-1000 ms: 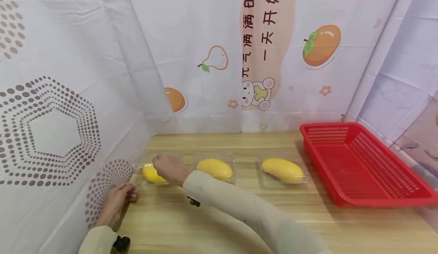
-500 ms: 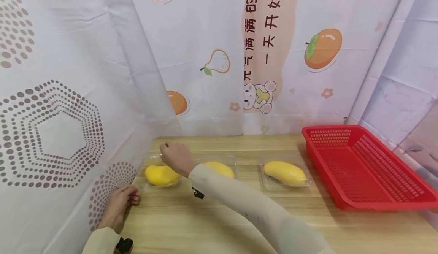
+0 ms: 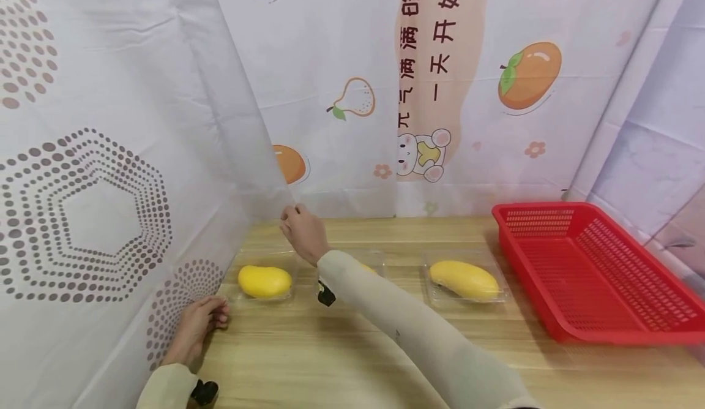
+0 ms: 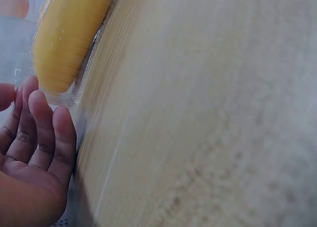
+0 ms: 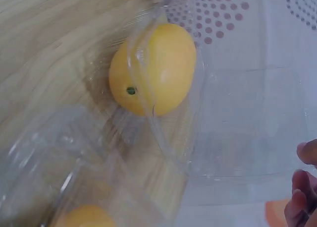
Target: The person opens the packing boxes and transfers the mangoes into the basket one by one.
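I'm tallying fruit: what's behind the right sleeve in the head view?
Behind the right sleeve shows part of the middle clear box, with one end of a yellow fruit. The sleeve covers the rest of that fruit and much of the box.

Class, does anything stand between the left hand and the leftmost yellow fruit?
Yes: the fruit lies in a clear plastic container, whose side stands between it and the left hand. Nothing else visible is in the way.

1. Right hand (image 3: pixel 305 232) has moved off the left mango (image 3: pixel 265 281) toward the table's (image 3: pixel 286 360) back edge.
2. Left mango, partly covered before, shows whole.
3. Right sleeve (image 3: pixel 396 314) now hides most of the middle mango (image 3: pixel 368 268).
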A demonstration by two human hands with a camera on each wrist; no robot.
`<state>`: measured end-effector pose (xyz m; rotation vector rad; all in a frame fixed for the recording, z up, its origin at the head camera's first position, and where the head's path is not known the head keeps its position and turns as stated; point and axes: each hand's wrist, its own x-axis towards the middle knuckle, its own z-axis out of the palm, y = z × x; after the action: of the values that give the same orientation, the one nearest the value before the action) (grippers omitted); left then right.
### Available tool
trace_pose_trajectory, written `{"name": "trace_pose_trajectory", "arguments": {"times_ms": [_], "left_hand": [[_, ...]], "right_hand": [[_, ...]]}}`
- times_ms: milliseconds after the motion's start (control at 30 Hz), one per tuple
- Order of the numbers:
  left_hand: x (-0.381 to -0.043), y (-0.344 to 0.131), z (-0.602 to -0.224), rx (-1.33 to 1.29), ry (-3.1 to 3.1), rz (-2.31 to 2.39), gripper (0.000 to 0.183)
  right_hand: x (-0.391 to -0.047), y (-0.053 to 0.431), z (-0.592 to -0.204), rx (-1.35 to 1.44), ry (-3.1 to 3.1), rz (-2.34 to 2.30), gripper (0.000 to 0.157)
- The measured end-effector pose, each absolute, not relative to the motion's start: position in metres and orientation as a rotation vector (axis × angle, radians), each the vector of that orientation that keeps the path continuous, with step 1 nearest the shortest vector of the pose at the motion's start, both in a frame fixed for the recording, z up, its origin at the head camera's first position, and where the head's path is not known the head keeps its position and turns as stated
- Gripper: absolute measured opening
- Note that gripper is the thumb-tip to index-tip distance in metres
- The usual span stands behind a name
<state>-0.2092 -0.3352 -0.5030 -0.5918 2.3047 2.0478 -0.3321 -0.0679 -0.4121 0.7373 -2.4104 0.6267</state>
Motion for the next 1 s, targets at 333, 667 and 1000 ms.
{"name": "trace_pose_trajectory", "arguments": {"times_ms": [333,667,1000], "left_hand": [[-0.21,-0.336,-0.5,-0.578,2.266,2.059,0.026],[-0.21,-0.337,-0.499,-0.57,2.288,2.11,0.023],[-0.208,-0.334,-0.503,-0.59,2.282,2.083,0.026]], "right_hand": [[-0.352,-0.057,-0.42,0.508,-2.562,0.969,0.009],[-0.356,-0.062,-0.424,0.409,-2.762,0.814,0.029],[-0.357,-0.066,-0.441,0.36,-2.944,0.561,0.008]]}}
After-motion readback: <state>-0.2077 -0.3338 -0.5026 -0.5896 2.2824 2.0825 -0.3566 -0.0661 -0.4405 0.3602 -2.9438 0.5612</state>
